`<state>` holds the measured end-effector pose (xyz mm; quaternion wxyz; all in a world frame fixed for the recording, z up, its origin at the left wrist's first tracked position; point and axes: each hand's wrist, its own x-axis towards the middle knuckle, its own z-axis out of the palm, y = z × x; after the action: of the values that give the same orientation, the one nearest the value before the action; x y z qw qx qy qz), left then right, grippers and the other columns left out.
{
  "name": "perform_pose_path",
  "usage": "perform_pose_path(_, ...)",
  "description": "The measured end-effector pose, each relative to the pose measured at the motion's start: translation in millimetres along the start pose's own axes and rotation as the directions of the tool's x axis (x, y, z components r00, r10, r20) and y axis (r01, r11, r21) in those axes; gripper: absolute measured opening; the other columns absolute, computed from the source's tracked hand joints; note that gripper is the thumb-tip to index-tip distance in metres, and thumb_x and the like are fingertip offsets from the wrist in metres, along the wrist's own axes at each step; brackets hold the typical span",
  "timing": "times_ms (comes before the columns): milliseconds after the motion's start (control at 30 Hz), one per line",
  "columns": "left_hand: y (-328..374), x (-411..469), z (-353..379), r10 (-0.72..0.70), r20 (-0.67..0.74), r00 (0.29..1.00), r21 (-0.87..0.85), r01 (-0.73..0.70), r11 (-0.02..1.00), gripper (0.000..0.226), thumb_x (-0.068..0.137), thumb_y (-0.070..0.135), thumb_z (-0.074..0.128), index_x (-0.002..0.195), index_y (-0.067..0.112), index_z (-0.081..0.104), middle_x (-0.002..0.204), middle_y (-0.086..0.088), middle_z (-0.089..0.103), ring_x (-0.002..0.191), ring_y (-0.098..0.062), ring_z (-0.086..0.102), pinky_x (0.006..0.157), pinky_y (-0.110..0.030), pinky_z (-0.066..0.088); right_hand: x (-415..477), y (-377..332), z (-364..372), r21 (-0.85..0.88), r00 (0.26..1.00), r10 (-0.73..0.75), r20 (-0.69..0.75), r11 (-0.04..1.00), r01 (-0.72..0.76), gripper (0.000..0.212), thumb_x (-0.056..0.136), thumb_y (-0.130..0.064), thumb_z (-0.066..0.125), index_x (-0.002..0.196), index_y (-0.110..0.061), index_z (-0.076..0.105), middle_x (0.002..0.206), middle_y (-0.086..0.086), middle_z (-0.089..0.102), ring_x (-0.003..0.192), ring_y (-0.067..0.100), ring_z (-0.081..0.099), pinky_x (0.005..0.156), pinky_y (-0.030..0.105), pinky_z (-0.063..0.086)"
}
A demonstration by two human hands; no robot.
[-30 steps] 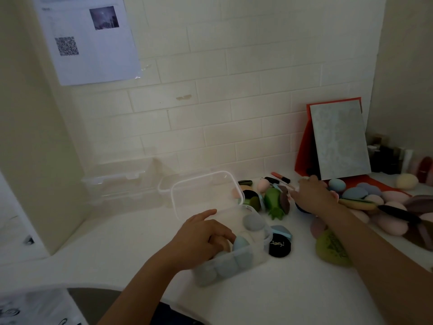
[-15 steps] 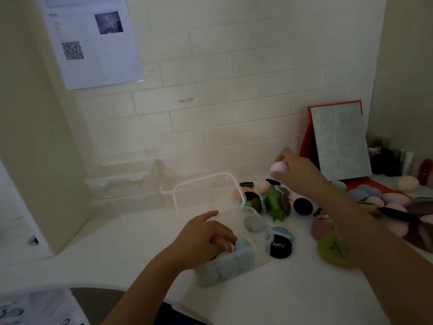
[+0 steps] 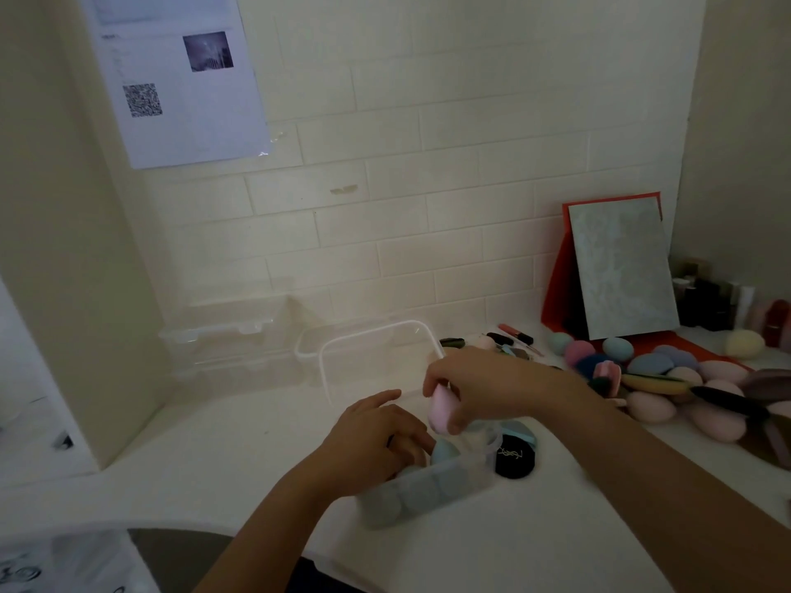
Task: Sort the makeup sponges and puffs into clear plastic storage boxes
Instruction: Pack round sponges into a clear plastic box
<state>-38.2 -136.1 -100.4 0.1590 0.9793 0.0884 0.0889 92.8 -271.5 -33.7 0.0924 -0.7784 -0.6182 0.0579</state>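
A clear plastic box [image 3: 445,492] sits near the counter's front, with several pale blue sponges inside. My left hand [image 3: 372,447] rests inside the box, fingers curled around a beige sponge. My right hand [image 3: 483,389] hovers just above the box, shut on a pink sponge [image 3: 443,406] that points down into it. A heap of pink, blue and brown sponges and puffs [image 3: 685,391] lies at the right. A black round puff [image 3: 513,457] and a light blue puff [image 3: 520,432] lie right beside the box.
Another open clear box [image 3: 376,338] and a stack of clear boxes with lids [image 3: 222,331] stand by the tiled wall. A mirror on an orange stand [image 3: 620,267] and small bottles [image 3: 727,306] occupy the right corner. A cabinet side closes off the left.
My right hand took a pink sponge from the heap, lifted it, and carried it left and down over the box. My left hand stayed in the box.
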Motion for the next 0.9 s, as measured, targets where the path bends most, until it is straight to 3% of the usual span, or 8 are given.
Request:
perform_pose_path(200, -4, 0, 2, 0.003, -0.003, 1.0, 0.039, -0.003, 0.999, 0.035, 0.079, 0.018, 0.056, 0.094, 0.047, 0.068, 0.087, 0.05, 0.049, 0.126, -0.006, 0.043, 0.116, -0.036, 0.018, 6, -6, 12, -0.039, 0.997, -0.054, 0.056, 0.998, 0.056, 0.044, 0.077, -0.015, 0.073, 0.118, -0.023, 0.064, 0.116, -0.002, 0.058, 0.091, 0.008, 0.047, 0.074, 0.022, 0.039)
perform_pose_path(333, 6, -1, -2, 0.016, 0.002, 1.0, 0.071, -0.016, 0.997, 0.033, 0.085, 0.017, 0.055, 0.1, 0.043, 0.069, 0.114, 0.029, 0.057, 0.128, -0.003, 0.036, 0.117, -0.029, 0.012, 9, -3, 18, -0.059, 0.996, -0.024, 0.086, 0.998, 0.029, 0.046, 0.079, -0.015, 0.072, 0.122, -0.022, 0.059, 0.115, 0.0, 0.059, 0.091, 0.013, 0.052, 0.075, 0.024, 0.044)
perform_pose_path(433, 10, -3, -5, -0.012, -0.029, 1.0, 0.112, 0.016, 0.994, 0.031, 0.089, 0.015, 0.054, 0.106, 0.037, 0.068, 0.13, 0.016, 0.051, 0.132, -0.006, 0.024, 0.108, -0.02, 0.017, 11, -1, 27, -0.02, 0.997, -0.01, 0.076, 1.0, 0.012, 0.04, 0.089, -0.018, 0.06, 0.126, -0.016, 0.045, 0.116, 0.008, 0.058, 0.092, 0.019, 0.055, 0.078, 0.031, 0.047)
perform_pose_path(633, 15, -6, -8, -0.038, -0.024, 0.999, 0.095, 0.04, 0.995, 0.03, 0.09, 0.017, 0.054, 0.106, 0.038, 0.068, 0.128, 0.017, 0.049, 0.133, -0.009, 0.022, 0.103, -0.019, 0.019, 13, 2, 26, -0.003, 0.997, 0.014, 0.081, 1.0, -0.014, 0.03, 0.087, -0.022, 0.065, 0.114, -0.013, 0.056, 0.114, 0.003, 0.06, 0.094, 0.016, 0.057, 0.071, 0.022, 0.045)
perform_pose_path(700, 16, -6, -8, -0.02, -0.031, 0.999, 0.116, 0.024, 0.993, 0.03, 0.09, 0.018, 0.053, 0.105, 0.038, 0.068, 0.128, 0.018, 0.05, 0.131, -0.006, 0.023, 0.101, -0.014, 0.014, 14, 6, 21, 0.097, 0.985, 0.041, 0.165, 0.994, -0.058, 0.03, 0.087, -0.018, 0.064, 0.116, -0.015, 0.057, 0.115, 0.001, 0.062, 0.092, 0.013, 0.061, 0.069, 0.018, 0.049)
perform_pose_path(767, 15, -6, -7, -0.021, -0.027, 0.999, 0.123, 0.025, 0.992, 0.028, 0.089, 0.018, 0.054, 0.103, 0.038, 0.069, 0.125, 0.019, 0.054, 0.129, -0.003, 0.026, 0.105, -0.013, 0.011, 11, 8, 11, 0.283, 0.956, 0.071, 0.285, 0.946, -0.155, 0.028, 0.09, -0.016, 0.059, 0.118, -0.015, 0.057, 0.114, 0.004, 0.066, 0.095, 0.015, 0.068, 0.08, 0.023, 0.055)
perform_pose_path(833, 14, -5, -6, -0.029, -0.034, 0.999, 0.089, 0.032, 0.995, 0.026, 0.086, 0.019, 0.057, 0.095, 0.038, 0.071, 0.117, 0.021, 0.059, 0.127, -0.003, 0.033, 0.115, -0.023, 0.014, 6, 7, 5, 0.334, 0.935, 0.073, 0.347, 0.922, -0.196, 0.031, 0.091, -0.025, 0.059, 0.119, -0.015, 0.055, 0.113, 0.003, 0.067, 0.095, 0.013, 0.068, 0.086, 0.023, 0.054)
perform_pose_path(900, 14, -4, -6, -0.043, -0.049, 0.998, 0.051, 0.046, 0.998, 0.023, 0.084, 0.019, 0.059, 0.092, 0.037, 0.071, 0.11, 0.021, 0.063, 0.122, -0.001, 0.038, 0.115, -0.028, 0.019, 5, 6, 5, 0.252, 0.934, 0.072, 0.349, 0.953, -0.167, 0.043, 0.086, -0.037, 0.064, 0.121, -0.015, 0.054, 0.112, 0.0, 0.067, 0.09, 0.008, 0.068, 0.081, 0.019, 0.052)
